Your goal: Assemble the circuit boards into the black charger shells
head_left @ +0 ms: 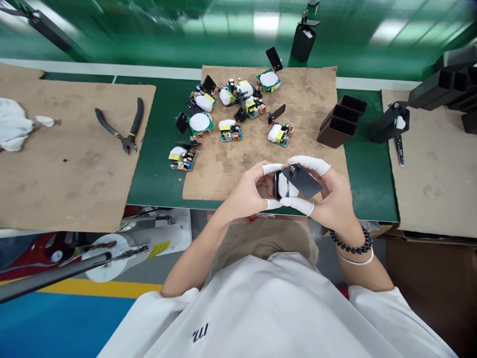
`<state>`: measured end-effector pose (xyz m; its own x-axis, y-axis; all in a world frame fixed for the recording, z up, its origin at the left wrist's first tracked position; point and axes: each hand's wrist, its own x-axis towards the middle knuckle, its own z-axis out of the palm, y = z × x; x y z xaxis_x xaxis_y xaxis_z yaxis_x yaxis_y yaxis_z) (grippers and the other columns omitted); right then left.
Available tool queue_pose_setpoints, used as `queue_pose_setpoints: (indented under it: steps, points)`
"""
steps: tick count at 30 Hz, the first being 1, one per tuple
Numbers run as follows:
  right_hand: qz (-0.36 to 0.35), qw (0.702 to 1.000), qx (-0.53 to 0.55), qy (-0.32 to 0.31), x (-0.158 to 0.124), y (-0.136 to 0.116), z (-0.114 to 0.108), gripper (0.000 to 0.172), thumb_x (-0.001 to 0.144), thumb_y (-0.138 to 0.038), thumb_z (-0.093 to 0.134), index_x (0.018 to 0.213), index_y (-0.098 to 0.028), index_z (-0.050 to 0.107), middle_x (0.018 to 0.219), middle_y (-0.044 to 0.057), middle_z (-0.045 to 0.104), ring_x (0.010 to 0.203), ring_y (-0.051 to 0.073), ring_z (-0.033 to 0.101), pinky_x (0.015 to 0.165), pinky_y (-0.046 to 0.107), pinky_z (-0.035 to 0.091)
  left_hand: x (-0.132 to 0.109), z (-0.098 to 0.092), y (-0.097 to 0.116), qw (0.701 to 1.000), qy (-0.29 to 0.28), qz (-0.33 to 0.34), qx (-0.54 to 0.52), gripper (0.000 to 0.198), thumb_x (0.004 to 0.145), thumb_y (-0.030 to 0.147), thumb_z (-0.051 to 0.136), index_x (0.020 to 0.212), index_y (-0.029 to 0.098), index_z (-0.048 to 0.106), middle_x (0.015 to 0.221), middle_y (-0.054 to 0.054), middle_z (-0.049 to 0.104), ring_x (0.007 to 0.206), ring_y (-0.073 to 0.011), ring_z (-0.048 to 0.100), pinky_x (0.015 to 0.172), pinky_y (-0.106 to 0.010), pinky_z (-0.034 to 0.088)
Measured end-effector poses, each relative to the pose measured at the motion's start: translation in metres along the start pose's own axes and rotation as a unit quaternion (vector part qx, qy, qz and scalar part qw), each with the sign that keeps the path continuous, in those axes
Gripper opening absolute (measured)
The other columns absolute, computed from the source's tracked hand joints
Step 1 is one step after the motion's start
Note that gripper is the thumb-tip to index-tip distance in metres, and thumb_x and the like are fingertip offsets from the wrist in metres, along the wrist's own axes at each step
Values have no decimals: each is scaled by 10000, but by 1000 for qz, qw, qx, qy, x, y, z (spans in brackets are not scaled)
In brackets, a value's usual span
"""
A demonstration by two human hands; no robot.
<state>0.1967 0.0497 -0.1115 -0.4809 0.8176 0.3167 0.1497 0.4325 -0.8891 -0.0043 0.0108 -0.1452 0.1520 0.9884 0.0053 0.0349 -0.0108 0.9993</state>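
Note:
Near the table's front edge, my left hand (250, 191) grips a black case (277, 185), seen nearly end-on between thumb and fingers. My right hand (331, 191) holds a circuit board (287, 186) with white padding, whose dark end plate (303, 181) carries plug prongs. White finger cots cover several fingertips on both hands. The board sits right at the case's mouth; how far it reaches inside is hidden. Beyond my hands, several similar circuit boards (230, 130) with black end plates lie on the cardboard (223, 174).
Brown-black empty cases (337, 124) stand together at the right, beside a filled case (389, 124). Another filled case (303, 42) stands at the back. Pliers (128, 141) lie on the left cardboard (74, 184), and a knife (399, 150) on the right one. More cases (434, 89) are at far right.

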Motion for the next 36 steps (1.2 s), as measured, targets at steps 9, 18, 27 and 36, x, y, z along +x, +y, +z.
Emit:
queue_pose_setpoints:
  steps: [9,18,27,36]
  points:
    - [-49,997,29,46,-4,1,-3,632,661,-377,989,1227,-242,742,1188,83,807,1069,285,790,966,421,653,0,2,4,999,13,42,31,633,614,148,849,1234,206,739,959,-7,564,740,-114,553,672,-251,506]
    - [-86,971,74,210,-6,-17,11,540,732,-525,909,1195,-354,692,1150,63,714,1073,364,768,1005,573,611,-18,-10,36,994,30,73,76,607,632,172,855,1229,209,752,955,-19,582,767,-129,531,684,-260,496]
    - [-118,972,141,143,-6,-24,21,556,736,-434,935,1231,-366,691,1143,51,703,1027,337,781,931,557,650,-23,-11,51,984,64,112,120,611,646,175,848,1245,259,765,921,-18,509,709,-115,430,590,-249,417]
    - [-72,983,52,161,-9,-22,21,559,754,-614,865,1170,-332,620,1133,57,728,1082,349,766,952,573,633,-22,-7,58,982,54,125,128,614,666,149,812,1270,240,755,928,-20,514,724,-127,439,606,-278,398]
